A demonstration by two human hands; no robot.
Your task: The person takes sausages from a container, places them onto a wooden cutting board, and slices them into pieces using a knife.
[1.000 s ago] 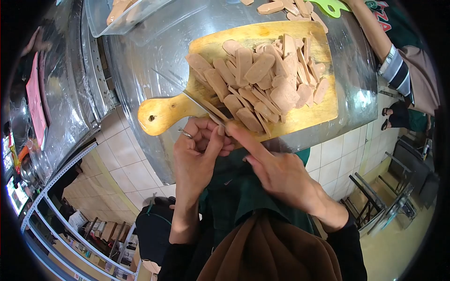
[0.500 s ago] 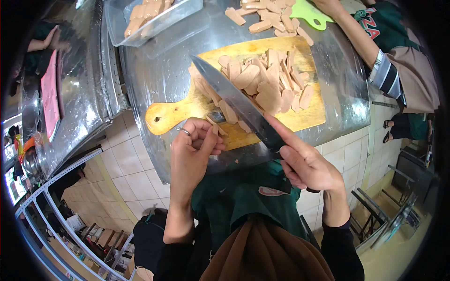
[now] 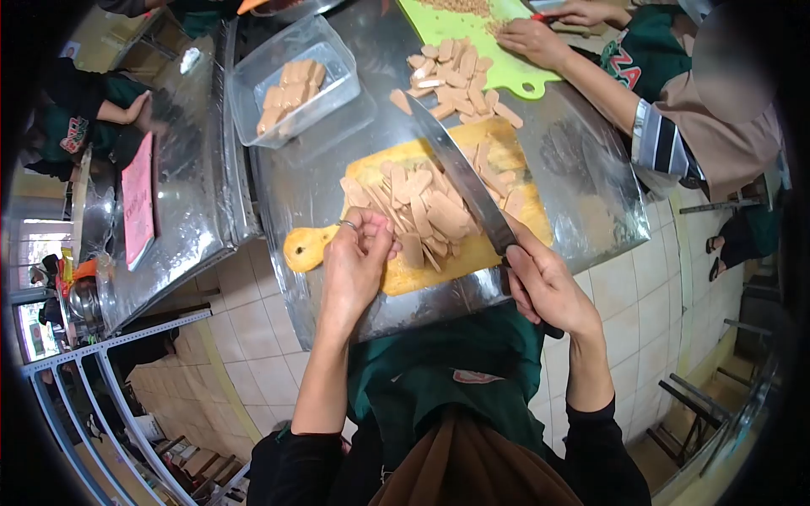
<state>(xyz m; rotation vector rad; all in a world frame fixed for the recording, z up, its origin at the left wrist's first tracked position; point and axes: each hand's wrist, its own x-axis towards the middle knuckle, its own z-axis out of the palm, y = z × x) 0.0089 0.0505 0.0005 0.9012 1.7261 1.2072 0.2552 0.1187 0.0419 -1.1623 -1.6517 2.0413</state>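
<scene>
My right hand [image 3: 548, 282] grips the black handle of a large knife [image 3: 462, 179], whose blade slants up and left over the cutting board. My left hand [image 3: 359, 261] has its fingers curled together at the near left part of the wooden board [image 3: 519, 240]; whatever they pinch, if anything, is too small to make out. A heap of thin brown slices [image 3: 447, 215] covers the middle of the board, beside my left fingertips and partly behind the blade.
More slices [image 3: 456, 78] lie on the metal table [image 3: 582, 181] beyond the board. A clear container [image 3: 245, 110] holds brown pieces. At the right, a person's hands [image 3: 536, 42] work over a green board [image 3: 515, 78]. Another person [image 3: 84, 114] stands at the left.
The knife has swung from low beside my left fingers to raised over the board, with my right hand moving right. The view has shifted, showing more of the far table.
</scene>
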